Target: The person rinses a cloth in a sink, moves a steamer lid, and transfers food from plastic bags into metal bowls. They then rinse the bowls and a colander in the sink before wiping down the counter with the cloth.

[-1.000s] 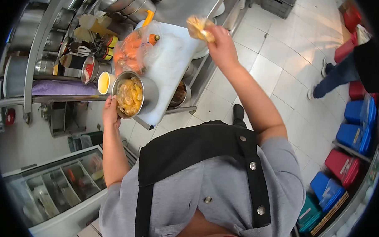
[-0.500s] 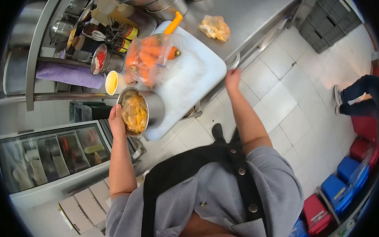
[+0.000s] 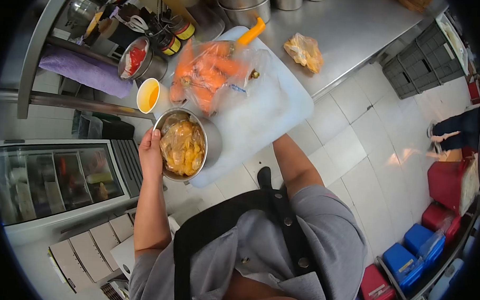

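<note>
My left hand (image 3: 151, 151) grips the rim of a metal pot (image 3: 212, 144), thumb over the edge. Inside the pot lies a clear plastic bag of yellow-orange food pieces (image 3: 183, 148). The pot is at the near left part of a white cutting board (image 3: 267, 119). A plastic bag of carrots (image 3: 208, 75) rests on the board, with an orange handle (image 3: 252, 31) beyond it. Beside the pot is a white cup (image 3: 148, 95) with something yellow inside. My right forearm reaches under the board's right edge, which hides the hand.
A bag of orange pieces (image 3: 305, 52) lies on the steel counter (image 3: 355, 32). A metal container with red contents (image 3: 134, 61) and a purple cloth (image 3: 84, 73) are at the left. A glass-topped fridge (image 3: 59, 180) stands below them. Grey crates (image 3: 425, 66) and another person's legs (image 3: 457, 131) are at the right.
My right hand has gone from the board's right corner to underneath the board, out of sight. My left hand still holds the pot. The view has shifted, showing more counter at the right.
</note>
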Demonstrator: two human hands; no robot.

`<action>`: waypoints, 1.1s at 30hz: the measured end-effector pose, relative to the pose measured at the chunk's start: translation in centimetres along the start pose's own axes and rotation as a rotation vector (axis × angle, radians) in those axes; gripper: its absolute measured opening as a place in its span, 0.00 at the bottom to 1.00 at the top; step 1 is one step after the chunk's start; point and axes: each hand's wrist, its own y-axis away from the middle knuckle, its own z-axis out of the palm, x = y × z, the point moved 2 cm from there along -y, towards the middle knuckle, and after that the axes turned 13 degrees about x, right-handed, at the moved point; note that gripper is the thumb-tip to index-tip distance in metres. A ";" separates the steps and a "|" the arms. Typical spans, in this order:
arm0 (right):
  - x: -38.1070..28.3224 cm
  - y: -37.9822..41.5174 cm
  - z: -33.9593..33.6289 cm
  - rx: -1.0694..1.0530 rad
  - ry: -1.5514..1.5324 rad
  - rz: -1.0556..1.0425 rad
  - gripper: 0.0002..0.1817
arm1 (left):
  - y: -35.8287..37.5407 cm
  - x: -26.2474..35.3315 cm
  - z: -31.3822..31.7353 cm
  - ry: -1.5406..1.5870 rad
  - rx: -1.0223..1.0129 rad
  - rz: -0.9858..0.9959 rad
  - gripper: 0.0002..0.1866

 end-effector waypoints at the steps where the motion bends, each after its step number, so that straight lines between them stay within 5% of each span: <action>1: -0.4 0.0 -0.3 0.008 0.010 -0.003 0.13 | -0.2 0.0 0.0 0.019 0.003 -0.019 0.14; 14: 1.5 1.8 -15.1 0.065 0.043 0.003 0.06 | -1.0 -0.6 -0.1 0.072 -0.041 0.008 0.15; 18: -4.6 8.2 -22.4 0.090 0.004 0.062 0.08 | -1.2 -0.8 -0.2 0.106 -0.078 -0.013 0.15; 24: -15.2 16.3 -29.8 0.107 0.023 -0.178 0.10 | -1.2 -1.2 0.1 0.205 -0.064 -0.066 0.16; 33: -29.6 23.8 -25.2 -0.024 -0.115 -0.429 0.12 | -1.7 -1.7 0.1 0.257 -0.148 -0.048 0.16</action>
